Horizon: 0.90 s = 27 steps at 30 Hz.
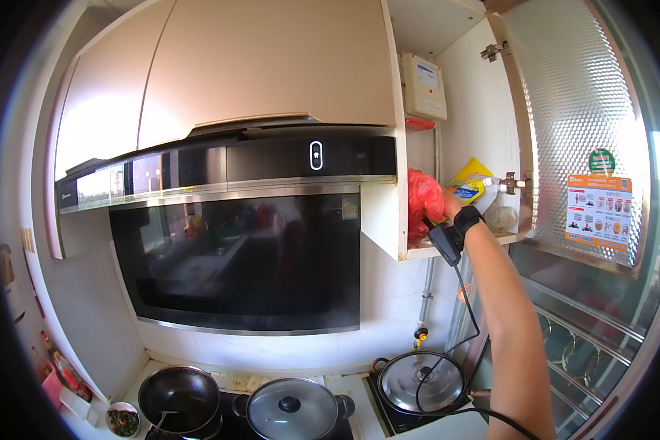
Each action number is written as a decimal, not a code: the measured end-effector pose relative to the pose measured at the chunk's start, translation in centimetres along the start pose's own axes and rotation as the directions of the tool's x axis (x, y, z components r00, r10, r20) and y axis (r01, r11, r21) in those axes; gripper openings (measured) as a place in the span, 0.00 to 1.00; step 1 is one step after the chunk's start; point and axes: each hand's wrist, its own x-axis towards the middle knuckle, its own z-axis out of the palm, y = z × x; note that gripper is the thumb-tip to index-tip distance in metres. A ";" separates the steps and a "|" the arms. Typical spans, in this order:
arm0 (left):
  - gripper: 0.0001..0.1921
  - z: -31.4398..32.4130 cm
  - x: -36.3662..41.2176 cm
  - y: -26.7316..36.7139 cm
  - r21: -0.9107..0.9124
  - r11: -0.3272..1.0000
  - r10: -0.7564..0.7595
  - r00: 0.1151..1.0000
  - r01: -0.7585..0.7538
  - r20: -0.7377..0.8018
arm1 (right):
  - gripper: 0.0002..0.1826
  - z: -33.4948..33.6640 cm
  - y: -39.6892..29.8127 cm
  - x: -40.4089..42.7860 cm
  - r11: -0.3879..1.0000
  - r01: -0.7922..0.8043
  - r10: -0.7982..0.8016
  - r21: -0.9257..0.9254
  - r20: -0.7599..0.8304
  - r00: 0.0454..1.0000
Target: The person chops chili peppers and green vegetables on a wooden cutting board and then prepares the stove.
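My right hand [453,205] reaches up into an open wall cabinet [462,110], beside a red plastic bag [423,201]. Most of its fingers are hidden, so whether they grip the bag cannot be told. A black strap [468,219] circles the wrist, and a black device with a cable [445,243] hangs from it. Just right of the hand lies a yellow and white package [470,181]. Behind it, a clear bag of pale contents [499,217] rests on the cabinet shelf. My left hand is out of view.
A white meter box [424,87] hangs inside the cabinet, whose textured glass door [583,121] stands open. Left is a black range hood [242,258]. Below are a dark wok [179,393], a glass-lidded pot [291,412], a metal-lidded pan [422,382] and a gas valve [420,334].
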 end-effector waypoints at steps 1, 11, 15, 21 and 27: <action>0.11 -0.1 -0.1 -0.3 0.001 1.000 -0.005 1.000 0.005 -0.004 | 0.12 0.2 -1.0 -0.3 1.000 0.017 -0.017 0.000 -0.010 1.000; 0.11 0.1 -1.3 -2.0 0.036 0.999 -0.028 0.999 0.028 -0.015 | 0.17 -2.6 -4.2 -3.1 0.644 -0.074 0.236 -0.761 0.105 0.966; 0.11 1.0 -1.2 -1.6 0.055 0.998 -0.020 1.000 0.020 0.001 | 0.12 -4.5 -2.6 -5.5 0.633 0.014 0.001 -0.774 0.020 1.000; 0.11 1.1 -1.6 -1.3 0.079 0.997 -0.014 1.000 0.014 0.000 | 0.16 -3.3 -1.0 -3.0 0.214 0.463 -0.513 -0.860 0.305 0.803; 0.11 -0.2 -2.6 -1.9 0.076 0.997 -0.012 1.000 0.014 -0.028 | 0.15 -0.7 -0.3 -1.4 0.892 -0.284 0.254 0.351 0.130 0.958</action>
